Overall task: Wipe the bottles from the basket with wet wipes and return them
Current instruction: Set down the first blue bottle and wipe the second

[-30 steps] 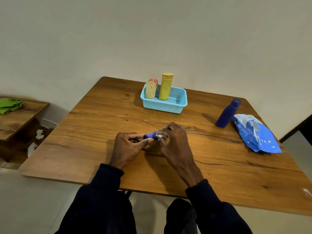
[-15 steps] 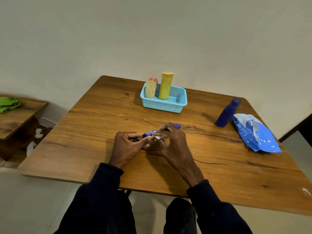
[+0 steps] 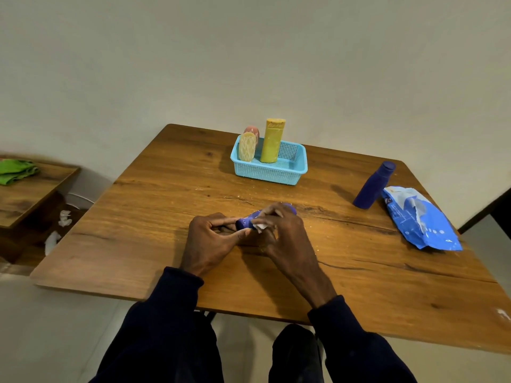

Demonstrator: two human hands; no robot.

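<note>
- Five bottles show in all: three in the basket, one standing loose on the surface, and one in the person's hands.
- The one basket (image 3: 269,172), light blue with perforated walls, sits at the far middle of the wooden surface (image 3: 166,217).
- Its three bottles all stand upright at its left end: a tall yellow bottle (image 3: 272,140), a shorter cream bottle (image 3: 247,147) just left of it, and a pink bottle (image 3: 253,131) mostly hidden behind the cream one. The right half of the basket holds nothing.
- One dark blue bottle (image 3: 372,186) stands capped on the surface at the far right, well apart from the basket and just beside the one pack of wipes (image 3: 420,219), a blue pouch lying flat with its flap torn up.
- The fifth, a small purple bottle (image 3: 247,221), lies on its side between the two hands, over the middle of the surface.
- The left hand (image 3: 210,239) pinches the bottle's left end between thumb and fingers.
- The right hand (image 3: 284,236) curls its fingers over the rest of the bottle, pressing one white wet wipe (image 3: 260,226) against it; only a corner of the wipe shows.
- Off to the left, one lower side table (image 3: 33,194) carries one green cloth (image 3: 16,170), and two white scraps (image 3: 65,218) lie below it.
</note>
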